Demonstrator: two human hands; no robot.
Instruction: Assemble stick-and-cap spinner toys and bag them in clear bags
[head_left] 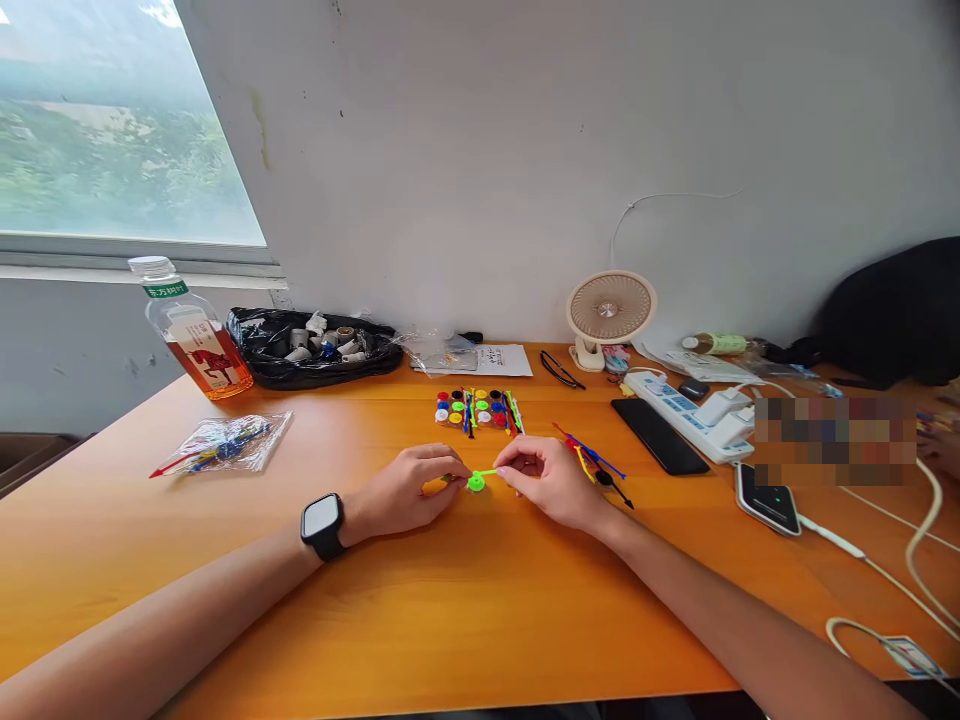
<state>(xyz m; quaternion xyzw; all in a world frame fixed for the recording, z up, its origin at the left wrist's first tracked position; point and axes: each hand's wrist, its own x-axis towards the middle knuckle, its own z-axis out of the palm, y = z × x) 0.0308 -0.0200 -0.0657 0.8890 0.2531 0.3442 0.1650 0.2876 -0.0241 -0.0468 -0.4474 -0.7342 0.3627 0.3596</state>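
A bright green plastic spinner arrow point(485, 473) lies across a round green base point(476, 484) just above the table. My right hand point(559, 480) pinches the arrow's right end between thumb and fingers. At its left end, the fingers of my left hand point(409, 488) are closed on the arrow and partly hide it; a black watch point(322, 525) is on that wrist. Beyond my hands stand rows of coloured round bases point(455, 410) with several arrows point(470, 412) laid beside them. Loose red, blue, yellow and black arrows point(600, 460) lie right of my right hand.
On the left are a clear bag of coloured arrows point(225, 445), a tea bottle point(195, 335) and a black plastic bag point(322, 375). Toward the right are a fan point(611, 308), a black phone point(660, 437), a power strip point(686, 412) and a charging phone point(766, 500) with cables.
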